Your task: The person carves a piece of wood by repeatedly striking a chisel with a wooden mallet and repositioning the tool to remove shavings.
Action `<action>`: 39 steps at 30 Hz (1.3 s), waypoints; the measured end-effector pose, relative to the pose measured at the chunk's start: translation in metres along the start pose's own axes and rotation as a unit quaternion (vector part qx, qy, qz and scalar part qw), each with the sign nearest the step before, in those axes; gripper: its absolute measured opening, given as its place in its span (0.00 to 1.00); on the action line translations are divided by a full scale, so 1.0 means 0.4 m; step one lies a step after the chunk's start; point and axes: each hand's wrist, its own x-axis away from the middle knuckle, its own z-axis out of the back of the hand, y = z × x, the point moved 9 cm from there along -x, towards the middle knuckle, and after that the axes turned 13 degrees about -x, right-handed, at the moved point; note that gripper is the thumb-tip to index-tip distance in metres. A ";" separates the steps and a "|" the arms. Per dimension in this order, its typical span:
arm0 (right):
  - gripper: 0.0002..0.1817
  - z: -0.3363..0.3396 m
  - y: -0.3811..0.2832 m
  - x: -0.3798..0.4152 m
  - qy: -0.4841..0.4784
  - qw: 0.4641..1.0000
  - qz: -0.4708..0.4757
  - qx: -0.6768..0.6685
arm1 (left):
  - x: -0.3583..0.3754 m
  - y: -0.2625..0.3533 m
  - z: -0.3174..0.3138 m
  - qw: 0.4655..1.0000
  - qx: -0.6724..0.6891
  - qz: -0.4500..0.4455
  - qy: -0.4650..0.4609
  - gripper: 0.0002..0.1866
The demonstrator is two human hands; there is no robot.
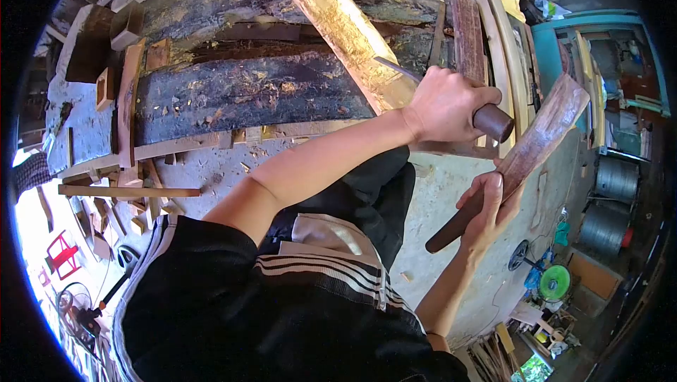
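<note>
My left hand point(455, 103) is wrapped round the dark handle of a chisel point(498, 122). The chisel's thin metal blade slants left, its tip on or just over a pale, sunlit wooden board point(345, 29). That board lies slantwise on the workbench, its surface rough with cut marks. Lower right, my right hand point(486, 205) grips a wooden mallet point(543, 128) by its narrower handle. The thick, squared end of the mallet points up and right, apart from the chisel handle.
The dark, worn workbench point(247, 100) carries wood blocks point(127, 26) and a reddish strip point(129, 100) at left. Long planks point(501, 64) stand along its right side. Offcuts point(137, 223) lie on the floor at left. A green fan point(554, 282) and metal drums point(605, 227) stand at right.
</note>
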 end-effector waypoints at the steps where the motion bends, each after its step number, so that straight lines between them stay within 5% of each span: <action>1: 0.22 0.003 0.003 0.001 0.008 1.000 -0.003 -0.001 | -0.005 -0.012 0.001 1.000 0.006 0.008 0.017 0.18; 11: 0.29 -0.023 -0.072 -0.035 0.020 0.999 0.047 0.010 | -0.027 -0.096 0.040 0.992 0.056 0.079 0.079 0.14; 15: 0.28 -0.053 -0.103 -0.049 0.042 0.988 0.111 -0.100 | -0.023 -0.110 0.059 0.982 0.092 0.094 0.138 0.12; 17: 0.27 -0.108 -0.020 -0.061 -0.054 0.998 -0.033 0.013 | -0.016 -0.115 0.050 0.982 0.091 0.098 0.134 0.13; 21: 0.21 -0.064 -0.053 -0.053 0.036 0.998 0.054 -0.001 | -0.007 -0.116 0.044 0.983 0.094 0.095 0.126 0.14; 26: 0.24 -0.053 0.013 -0.043 0.009 1.000 -0.011 -0.015 | -0.007 -0.094 0.049 0.987 0.088 0.081 0.104 0.12; 27: 0.24 -0.103 -0.024 -0.046 -0.054 0.997 -0.033 0.048 | -0.006 -0.095 0.053 0.986 0.087 0.095 0.108 0.11; 39: 0.22 -0.063 0.044 -0.022 -0.053 0.996 -0.057 0.038 | -0.017 -0.116 0.086 0.977 0.084 0.121 0.153 0.15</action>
